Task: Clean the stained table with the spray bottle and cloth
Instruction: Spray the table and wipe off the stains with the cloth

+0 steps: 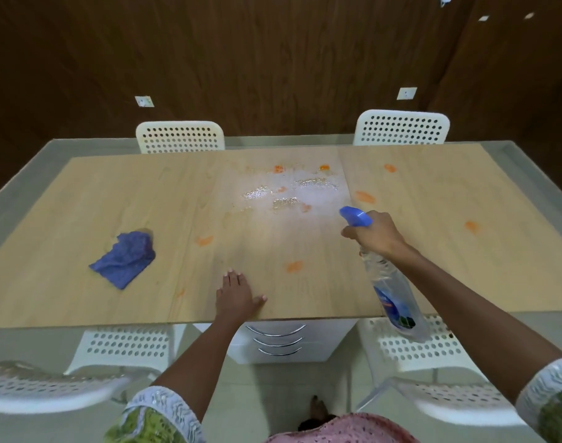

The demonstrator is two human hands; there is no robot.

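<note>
A light wooden table [81, 193] carries several orange stains [365, 197]. A wet, foamy patch [292, 195] glistens at its far middle. My right hand [377, 233] grips the neck of a clear spray bottle [393, 295] with a blue nozzle [355, 216], which points toward the wet patch. The bottle's body hangs tilted over the table's near right edge. My left hand [236, 297] rests flat on the table near the front edge, fingers straight. A crumpled blue cloth [124, 259] lies on the left part of the table, apart from both hands.
Two white perforated chairs [180, 135] [401, 126] stand at the far side, and two more [126, 343] [413, 343] are tucked under the near edge. A white drawer unit [278, 342] sits beneath the table. A dark wooden wall rises behind.
</note>
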